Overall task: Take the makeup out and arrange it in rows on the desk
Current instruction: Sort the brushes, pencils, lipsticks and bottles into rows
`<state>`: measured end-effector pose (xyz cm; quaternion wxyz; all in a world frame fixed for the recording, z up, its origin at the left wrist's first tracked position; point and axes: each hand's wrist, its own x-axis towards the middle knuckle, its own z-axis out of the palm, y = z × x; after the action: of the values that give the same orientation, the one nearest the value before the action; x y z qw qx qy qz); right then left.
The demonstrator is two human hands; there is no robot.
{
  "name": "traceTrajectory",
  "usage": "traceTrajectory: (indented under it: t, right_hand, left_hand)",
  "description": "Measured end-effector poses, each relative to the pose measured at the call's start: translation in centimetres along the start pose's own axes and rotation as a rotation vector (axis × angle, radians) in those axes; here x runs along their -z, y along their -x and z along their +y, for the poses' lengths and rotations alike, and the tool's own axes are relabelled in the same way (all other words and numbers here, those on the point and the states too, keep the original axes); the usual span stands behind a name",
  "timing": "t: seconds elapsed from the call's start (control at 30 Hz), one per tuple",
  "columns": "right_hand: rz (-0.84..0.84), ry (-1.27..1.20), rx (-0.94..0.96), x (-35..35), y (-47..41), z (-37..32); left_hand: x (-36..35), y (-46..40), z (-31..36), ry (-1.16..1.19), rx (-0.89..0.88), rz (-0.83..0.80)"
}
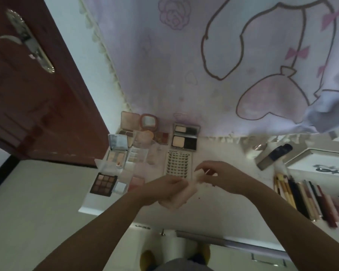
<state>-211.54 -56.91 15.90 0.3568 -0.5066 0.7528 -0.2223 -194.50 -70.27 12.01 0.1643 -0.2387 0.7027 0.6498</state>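
Head view: my left hand (160,189) gripped a pale, soft-looking pouch-like item (181,194) over the middle of the desk (213,214), fingers curled round its lower part. My right hand (221,177) pinched the item's top end, with a thin pale stick (205,172) between thumb and fingers; what the stick was I could not tell, too blurred. Both hands were held just above the desk top.

Makeup already lay in rows toward the left edge: a dark nine-pan eyeshadow palette (104,184) at the near left, a pink blush pan (136,182) beside it, open compacts (118,151) behind them, a round-mirrored compact (148,122) near the far edge, and a black two-tier powder compact (185,136) against the back. A lash card (178,163) lay just beyond my hands, in front of the black compact.

Toward the right edge, brushes and pencils (301,198) lay side by side in a row. A dark tube (273,156) lay tilted behind them, next to a white tray (319,159). A printed pink curtain (204,65) hung at the far edge; a brown door (37,94) stood to the left.
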Motion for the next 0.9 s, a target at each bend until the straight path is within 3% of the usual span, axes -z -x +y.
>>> traceTrajectory:
  t: [0.03, 0.1, 0.23, 0.4, 0.6, 0.77, 0.9]
  right_hand:
    - [0.038, -0.031, 0.018, -0.3, 0.1, -0.2]
    - [0.107, -0.15, -0.009, -1.2, 0.3, -0.4]
    - [0.113, -0.474, -0.258, -5.1, 0.2, 0.7]
    - [0.204, -0.453, -0.522, -12.9, -1.2, 1.4]
    - [0.391, -0.44, -0.581, -16.9, -3.4, 0.8]
    - [0.415, -0.335, -0.58, -17.4, -4.4, 0.2]
    - [0.42, -0.394, -0.575, -17.1, -3.9, 0.0]
  left_hand:
    - [0.6, 0.8, -0.7, 0.147, 0.057, -0.071]
    - [1.3, 2.2, -2.3, 0.264, 0.111, -0.06]
    - [1.2, 3.4, -5.7, 0.306, 0.218, 0.232]
    - [0.0, 3.4, -8.5, 0.472, 0.27, 0.513]
    - [-1.9, 1.3, -8.4, 0.074, 0.242, 0.802]
    - [-1.4, 0.5, -8.8, -0.002, 0.252, 0.878]
    - [-1.6, 0.7, -9.2, 0.0, 0.242, 0.868]
